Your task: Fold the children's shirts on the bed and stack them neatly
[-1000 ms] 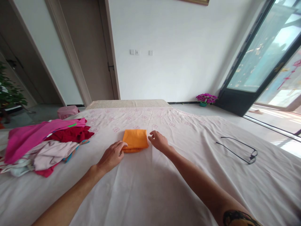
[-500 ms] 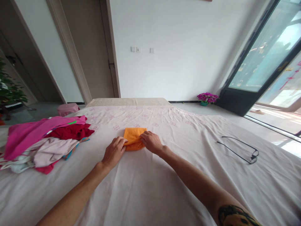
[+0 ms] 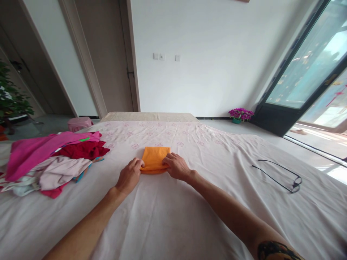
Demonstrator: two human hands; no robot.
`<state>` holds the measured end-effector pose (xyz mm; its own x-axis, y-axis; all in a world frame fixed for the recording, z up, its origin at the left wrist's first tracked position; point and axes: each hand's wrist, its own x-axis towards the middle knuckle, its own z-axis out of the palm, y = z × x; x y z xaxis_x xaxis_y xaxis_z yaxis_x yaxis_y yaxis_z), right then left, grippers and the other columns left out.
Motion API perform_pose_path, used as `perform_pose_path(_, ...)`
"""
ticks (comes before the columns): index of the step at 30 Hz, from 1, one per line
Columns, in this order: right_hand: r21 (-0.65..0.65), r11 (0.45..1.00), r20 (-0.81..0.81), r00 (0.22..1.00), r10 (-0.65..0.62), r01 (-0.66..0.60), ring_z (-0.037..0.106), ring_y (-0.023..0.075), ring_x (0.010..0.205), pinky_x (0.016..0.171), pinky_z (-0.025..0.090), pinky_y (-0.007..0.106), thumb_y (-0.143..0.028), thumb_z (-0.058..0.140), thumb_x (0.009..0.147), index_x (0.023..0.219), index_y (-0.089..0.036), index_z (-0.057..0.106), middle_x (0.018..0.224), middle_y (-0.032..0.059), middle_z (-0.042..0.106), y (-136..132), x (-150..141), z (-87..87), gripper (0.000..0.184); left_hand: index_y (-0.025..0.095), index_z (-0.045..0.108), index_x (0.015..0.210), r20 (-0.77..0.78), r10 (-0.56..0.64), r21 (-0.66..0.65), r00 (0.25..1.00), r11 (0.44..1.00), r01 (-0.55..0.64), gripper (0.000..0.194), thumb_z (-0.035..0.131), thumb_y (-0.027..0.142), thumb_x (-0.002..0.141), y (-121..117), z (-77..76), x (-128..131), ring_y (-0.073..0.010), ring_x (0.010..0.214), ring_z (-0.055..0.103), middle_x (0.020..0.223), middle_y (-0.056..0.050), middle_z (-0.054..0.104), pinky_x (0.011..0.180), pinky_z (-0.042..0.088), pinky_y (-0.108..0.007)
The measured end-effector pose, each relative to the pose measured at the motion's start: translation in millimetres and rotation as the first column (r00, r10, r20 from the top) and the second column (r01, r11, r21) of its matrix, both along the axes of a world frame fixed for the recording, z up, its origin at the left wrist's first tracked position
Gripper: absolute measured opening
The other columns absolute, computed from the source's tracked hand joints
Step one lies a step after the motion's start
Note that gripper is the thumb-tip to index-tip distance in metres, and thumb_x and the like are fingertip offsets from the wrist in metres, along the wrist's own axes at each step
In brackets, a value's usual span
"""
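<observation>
A folded orange cloth (image 3: 155, 157) lies on the pale sheet of the bed (image 3: 173, 216), a little beyond the middle. My left hand (image 3: 129, 176) pinches its near left corner with curled fingers. My right hand (image 3: 175, 165) grips its near right edge, fingers bent over the fabric. Both hands rest on the sheet at the near side of the cloth.
A heap of pink, red and pale clothes (image 3: 48, 159) sits at the left of the bed. A black clothes hanger (image 3: 279, 177) lies on the sheet at the right. Beyond are a pink stool (image 3: 78, 123), a flower pot (image 3: 240, 115), a door and glass doors.
My right hand moved left from beside the cloth onto its near right edge and closed on it. My left hand stayed at the near left corner. The cloth now looks narrower.
</observation>
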<state>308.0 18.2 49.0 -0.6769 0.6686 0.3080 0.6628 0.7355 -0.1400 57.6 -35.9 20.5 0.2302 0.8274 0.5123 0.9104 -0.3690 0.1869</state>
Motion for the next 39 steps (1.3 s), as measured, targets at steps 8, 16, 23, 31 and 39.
perform_pose_path(8, 0.045, 0.995, -0.041, 0.995, 0.095, -0.093, 0.05, 0.0195, 0.094, 0.08, 0.035, 0.031, -0.025, 0.066, 0.082, 0.104, -0.023, 0.064, 0.101, 0.0041, 0.061, -11.0, -7.9, 1.9, 0.022, 0.022, 0.056, 0.105, -0.096, -0.146, 0.04, 0.985, 0.988, 0.15, 0.029, 0.055, 0.007, 0.079, -8.1, 6.8, 9.6, -0.0248, 0.104, 0.057, 0.105, -0.007, 0.063, 0.09, 0.046, -0.04)
perform_pose_path(16, 0.026, 1.0, -0.043, 0.999, -0.013, 0.014, 0.052, 0.0192, 0.091, 0.078, 0.035, 0.03, -0.023, 0.066, 0.082, 0.099, -0.022, 0.062, 0.097, 0.0032, 0.062, -5.0, -23.9, -6.0, 0.018, 0.024, 0.058, 0.104, 0.028, -0.127, 0.001, 0.991, 0.992, 0.127, 0.019, 0.061, 0.022, 0.086, 6.1, 3.3, 16.6, -0.0222, 0.099, 0.058, 0.103, -0.005, 0.062, 0.089, 0.047, -0.038)
perform_pose_path(23, 0.048, 0.998, -0.036, 0.998, -0.05, 0.051, 0.053, 0.0193, 0.089, 0.074, 0.035, 0.03, -0.016, 0.06, 0.079, 0.098, -0.022, 0.06, 0.096, 0.0039, 0.062, -6.3, -32.2, -2.6, 0.02, 0.023, 0.055, 0.094, 0.013, -0.094, -0.016, 0.995, 0.995, 0.094, 0.025, 0.056, 0.005, 0.077, 12.0, 8.6, 24.9, -0.0205, 0.094, 0.058, 0.096, -0.003, 0.06, 0.084, 0.048, -0.034)
perform_pose_path(31, 0.065, 0.997, 0.082, 0.996, 0.034, -0.039, 0.052, 0.0183, 0.085, 0.073, 0.034, 0.03, -0.02, 0.058, 0.085, 0.099, -0.02, 0.06, 0.096, 0.0051, 0.062, -6.3, -30.0, -6.3, 0.014, 0.022, 0.053, 0.087, -0.148, -0.111, 0.009, 0.983, 0.993, 0.114, 0.022, 0.051, 0.003, 0.078, 11.2, 3.8, 24.7, -0.0209, 0.089, 0.056, 0.091, -0.004, 0.059, 0.078, 0.048, -0.033)
perform_pose_path(39, 0.003, 0.99, -0.012, 0.99, 0.139, -0.139, 0.056, 0.0191, 0.093, 0.084, 0.04, 0.032, -0.023, 0.052, 0.093, 0.106, -0.021, 0.067, 0.101, 0.0064, 0.065, -10.6, -0.2, 10.0, 0.021, 0.022, 0.059, 0.092, -0.124, -0.223, 0.031, 0.967, 0.973, 0.228, 0.011, 0.052, 0.015, 0.088, -3.7, 17.7, 17.3, -0.0197, 0.09, 0.059, 0.092, -0.004, 0.062, 0.084, 0.047, -0.035)
